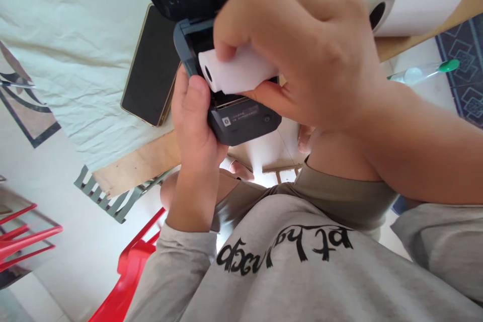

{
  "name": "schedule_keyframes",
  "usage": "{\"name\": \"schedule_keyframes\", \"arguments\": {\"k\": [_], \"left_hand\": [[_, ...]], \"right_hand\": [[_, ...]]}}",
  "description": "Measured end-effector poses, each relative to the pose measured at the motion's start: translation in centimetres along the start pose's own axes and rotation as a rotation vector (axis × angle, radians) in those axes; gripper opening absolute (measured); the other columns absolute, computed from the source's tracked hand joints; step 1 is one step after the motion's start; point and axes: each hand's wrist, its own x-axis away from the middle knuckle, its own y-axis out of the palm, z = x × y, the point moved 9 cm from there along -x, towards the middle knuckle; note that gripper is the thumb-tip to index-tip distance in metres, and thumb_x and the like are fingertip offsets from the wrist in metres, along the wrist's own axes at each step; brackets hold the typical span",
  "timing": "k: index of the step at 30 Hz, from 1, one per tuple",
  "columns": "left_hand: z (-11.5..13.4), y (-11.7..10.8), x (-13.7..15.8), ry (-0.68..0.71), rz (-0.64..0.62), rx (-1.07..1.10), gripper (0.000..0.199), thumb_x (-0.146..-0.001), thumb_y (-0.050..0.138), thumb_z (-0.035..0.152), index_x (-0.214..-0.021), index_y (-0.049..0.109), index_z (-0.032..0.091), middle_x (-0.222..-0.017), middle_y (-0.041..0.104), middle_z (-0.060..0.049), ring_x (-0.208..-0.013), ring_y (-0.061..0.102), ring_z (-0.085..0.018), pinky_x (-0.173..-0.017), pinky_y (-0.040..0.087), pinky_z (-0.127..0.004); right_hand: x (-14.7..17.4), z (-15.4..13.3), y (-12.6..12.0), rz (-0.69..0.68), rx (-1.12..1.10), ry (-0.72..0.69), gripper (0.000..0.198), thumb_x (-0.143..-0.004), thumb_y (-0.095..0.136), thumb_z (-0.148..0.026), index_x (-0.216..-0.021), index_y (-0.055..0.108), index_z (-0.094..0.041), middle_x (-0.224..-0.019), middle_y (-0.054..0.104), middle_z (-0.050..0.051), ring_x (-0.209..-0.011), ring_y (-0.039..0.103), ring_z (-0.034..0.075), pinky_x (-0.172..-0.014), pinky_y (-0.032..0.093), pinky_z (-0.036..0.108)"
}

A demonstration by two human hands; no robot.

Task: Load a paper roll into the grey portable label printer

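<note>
Two hands work at a printer [241, 121] with its lid open. Left hand [194, 126] is closed around the printer's side; right hand [302, 50] pinches a paper roll [237, 73] at its bay. Phone [151, 68] and bigger roll [418, 0] lie on the table [75, 35].

sweatshirt [302, 261] | black lettering, unreadable | printer label [241, 118] | too small

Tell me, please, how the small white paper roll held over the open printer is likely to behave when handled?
The small paper roll is pinched between fingertips of the right hand, so it is probably light. Its round shape and hollow core suggest it would roll if set down on the cloth-covered table. Being wound paper, it may unspool or dent under a hard squeeze. The left hand steadies the printer.
</note>
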Motion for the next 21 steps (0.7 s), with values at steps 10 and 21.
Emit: {"name": "schedule_keyframes", "arguments": {"k": [10,21], "left_hand": [[-2.6,-1.8,-0.7,0.003,0.005,-0.012,0.062,-0.088,0.047,0.082,-0.116,0.065,0.029,-0.107,0.074,-0.004,-0.128,0.063,-0.024,-0.117,0.048,-0.035],[0.6,1.6,0.5,-0.117,-0.134,0.139,0.062,-0.083,0.083,0.029,-0.134,0.048,0.025,-0.135,0.068,-0.001,-0.147,0.055,-0.022,-0.133,0.036,-0.035]], "right_hand": [[-0.3,-0.4,-0.3,0.039,0.24,-0.172,0.038,-0.096,0.036,-0.038,-0.089,0.066,-0.016,-0.118,0.065,-0.005,-0.116,0.061,0.008,-0.109,0.053,0.026],[4.4,-1.6,0.2,0.264,0.338,-0.867,0.024,-0.093,0.049,-0.035,-0.104,0.06,-0.017,-0.112,0.061,-0.003,-0.113,0.056,0.009,-0.096,0.051,0.029]]}}
